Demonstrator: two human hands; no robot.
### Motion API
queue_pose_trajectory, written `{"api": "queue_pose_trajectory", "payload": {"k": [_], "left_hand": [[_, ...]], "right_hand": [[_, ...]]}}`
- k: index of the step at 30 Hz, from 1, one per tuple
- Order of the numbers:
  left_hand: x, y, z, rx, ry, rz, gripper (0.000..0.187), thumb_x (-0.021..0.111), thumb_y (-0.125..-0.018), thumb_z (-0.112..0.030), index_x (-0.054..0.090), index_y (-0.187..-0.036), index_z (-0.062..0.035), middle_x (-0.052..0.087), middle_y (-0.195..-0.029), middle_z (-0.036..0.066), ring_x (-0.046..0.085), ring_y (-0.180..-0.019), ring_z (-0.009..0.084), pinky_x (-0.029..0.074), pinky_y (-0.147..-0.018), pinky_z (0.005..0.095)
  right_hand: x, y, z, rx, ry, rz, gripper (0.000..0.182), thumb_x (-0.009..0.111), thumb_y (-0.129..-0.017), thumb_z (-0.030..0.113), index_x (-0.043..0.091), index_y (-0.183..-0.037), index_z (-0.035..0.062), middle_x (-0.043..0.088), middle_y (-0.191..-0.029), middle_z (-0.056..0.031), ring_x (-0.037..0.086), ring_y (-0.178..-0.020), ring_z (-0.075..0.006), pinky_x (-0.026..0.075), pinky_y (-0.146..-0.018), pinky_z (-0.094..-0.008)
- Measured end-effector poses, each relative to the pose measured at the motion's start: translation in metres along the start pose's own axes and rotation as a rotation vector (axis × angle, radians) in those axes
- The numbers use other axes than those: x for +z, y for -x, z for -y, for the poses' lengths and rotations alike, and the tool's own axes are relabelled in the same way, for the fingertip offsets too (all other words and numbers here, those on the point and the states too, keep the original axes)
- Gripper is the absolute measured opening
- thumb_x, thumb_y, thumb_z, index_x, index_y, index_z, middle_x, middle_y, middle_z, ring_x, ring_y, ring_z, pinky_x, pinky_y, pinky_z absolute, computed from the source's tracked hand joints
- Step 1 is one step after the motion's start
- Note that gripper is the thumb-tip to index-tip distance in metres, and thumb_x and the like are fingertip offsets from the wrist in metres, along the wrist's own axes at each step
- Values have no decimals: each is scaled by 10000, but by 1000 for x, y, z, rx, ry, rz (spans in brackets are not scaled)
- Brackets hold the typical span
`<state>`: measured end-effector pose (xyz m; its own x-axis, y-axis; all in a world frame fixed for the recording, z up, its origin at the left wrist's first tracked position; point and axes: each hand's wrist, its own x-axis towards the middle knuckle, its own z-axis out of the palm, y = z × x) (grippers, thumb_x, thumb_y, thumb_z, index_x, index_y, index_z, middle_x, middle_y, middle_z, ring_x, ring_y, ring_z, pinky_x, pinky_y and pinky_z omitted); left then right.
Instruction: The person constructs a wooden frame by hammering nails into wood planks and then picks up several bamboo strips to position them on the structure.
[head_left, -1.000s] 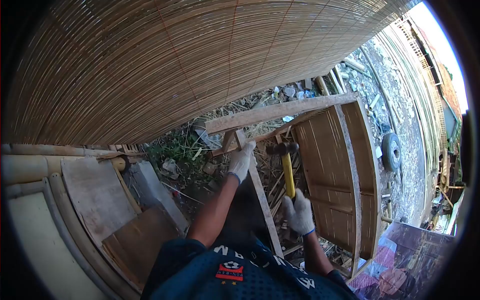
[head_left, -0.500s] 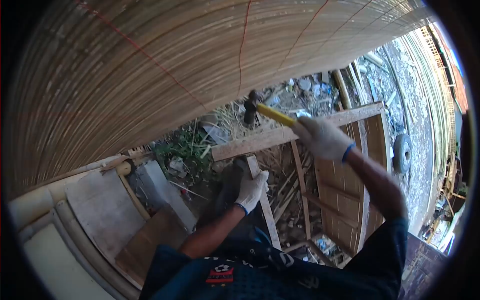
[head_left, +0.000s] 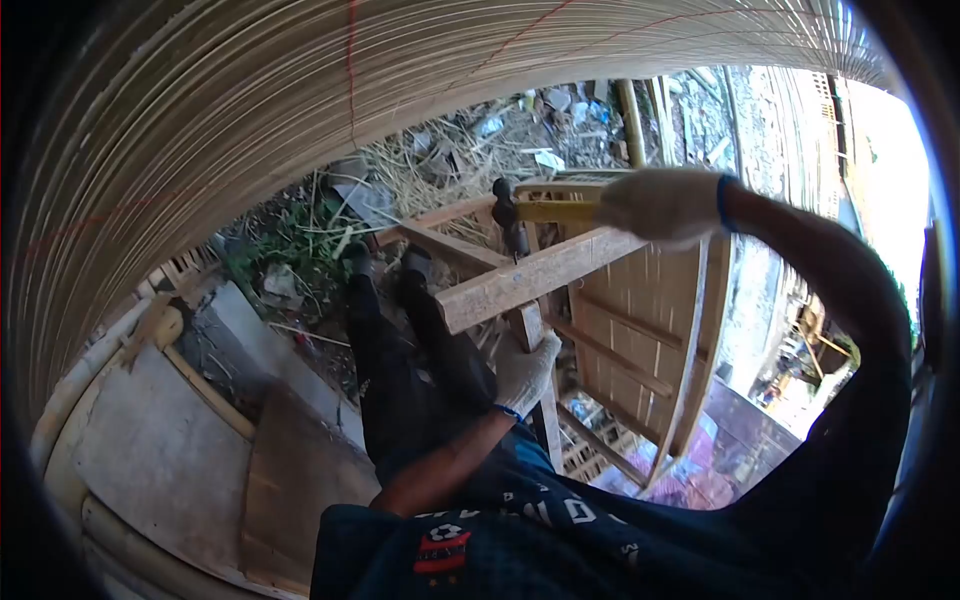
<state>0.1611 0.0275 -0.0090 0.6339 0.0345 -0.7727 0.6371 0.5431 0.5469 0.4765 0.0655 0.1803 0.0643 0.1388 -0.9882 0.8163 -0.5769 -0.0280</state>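
In a white work glove, my right hand (head_left: 662, 205) is closed round the yellow handle of a hammer (head_left: 560, 212). The dark hammer head points down, its lower face right at the top edge of a wooden board (head_left: 545, 280). A thin dark point, like a nail, shows just under that face. My left hand (head_left: 526, 374), also gloved, wraps round a narrow wooden upright (head_left: 546, 425) that meets the board from below. Both pieces belong to a wooden frame, with a slatted panel (head_left: 630, 340) on its right side.
A curved bamboo blind (head_left: 230, 130) with red stitching hangs close along the top and left. Green plants (head_left: 290, 240), straw and rubbish cover the ground beyond the frame. Bare boards (head_left: 165, 440) and bamboo poles lie at the lower left. My legs (head_left: 410, 370) are beside the frame.
The hammer head has come from beyond the board to its top edge, and my right arm is bent further outward. My left hand still grips the upright. The whole view has shifted.
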Motion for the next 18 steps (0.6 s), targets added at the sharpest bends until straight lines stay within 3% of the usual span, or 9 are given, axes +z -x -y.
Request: {"api": "queue_pose_trajectory", "payload": {"k": [3, 6, 7, 8, 11, 13, 15, 17, 18], "left_hand": [[2, 0, -8, 100, -99, -132, 268, 766, -855, -241, 652, -920, -7, 660, -705, 68, 693, -671, 191, 527, -612, 364], [-4, -7, -46, 2, -9, 28, 276, 772, -851, -250, 639, -872, -10, 645, -668, 89, 691, -640, 230, 517, -584, 392], [-8, 4, -43, -84, -20, 86, 275, 774, -850, -250, 638, -859, -11, 646, -664, 90, 691, -640, 233, 516, -583, 395], [12, -7, 2, 211, 96, -117, 267, 778, -841, -246, 643, -817, -17, 665, -661, 84, 710, -660, 236, 529, -595, 393], [6, -1, -21, -6, 22, -33, 244, 778, -831, -246, 660, -802, -35, 670, -649, 90, 716, -649, 247, 536, -603, 401], [6, 0, -12, -46, 69, -38, 253, 778, -831, -254, 660, -791, -33, 668, -646, 101, 716, -647, 254, 534, -600, 405], [5, 3, -16, -84, 63, -10, 265, 778, -831, -262, 659, -781, -30, 671, -653, 108, 718, -650, 259, 536, -603, 407], [-1, 1, -39, -120, 8, 20, 279, 780, -829, -269, 657, -770, -26, 680, -671, 111, 721, -657, 264, 541, -610, 408], [1, -1, -26, -47, -29, 7, 271, 778, -828, -261, 659, -767, -25, 692, -698, 111, 726, -674, 261, 542, -618, 408]], "right_hand": [[-13, -21, -46, -160, 246, -263, 304, 419, -1118, 276, 580, -1236, 46, 604, -893, -76, 619, -741, -155, 571, -677, -328], [-56, -8, -9, 347, -782, -426, 357, 346, -1143, 320, 536, -1039, 35, 492, -707, 20, 434, -447, -56, 422, -376, -271], [-38, -13, -5, 244, -606, -439, 356, 353, -1141, 315, 547, -1054, 30, 516, -728, 5, 469, -486, -69, 456, -421, -281], [-31, -15, -7, 133, -403, -500, 355, 360, -1139, 311, 559, -1068, 25, 539, -748, -10, 504, -526, -82, 490, -466, -290], [-21, -1, -8, -132, 89, 49, 278, 433, -1105, 208, 634, -1217, 51, 679, -980, -110, 664, -927, -221, 569, -883, -403], [-47, 0, -23, -220, 172, 18, 265, 446, -1092, 196, 640, -1227, 76, 677, -980, -114, 676, -919, -242, 581, -891, -408], [-64, -10, -25, 129, 163, -48, 242, 439, -1097, 221, 622, -1152, 73, 641, -835, -70, 659, -817, -212, 577, -804, -398], [-81, -5, 4, 481, -586, -258, 189, 471, -1077, 177, 617, -1104, 60, 624, -837, -65, 646, -806, -176, 564, -774, -358], [-55, -10, -11, 262, -362, -317, 206, 465, -1083, 199, 618, -1086, 62, 630, -844, -75, 650, -810, -182, 570, -777, -363]]}}
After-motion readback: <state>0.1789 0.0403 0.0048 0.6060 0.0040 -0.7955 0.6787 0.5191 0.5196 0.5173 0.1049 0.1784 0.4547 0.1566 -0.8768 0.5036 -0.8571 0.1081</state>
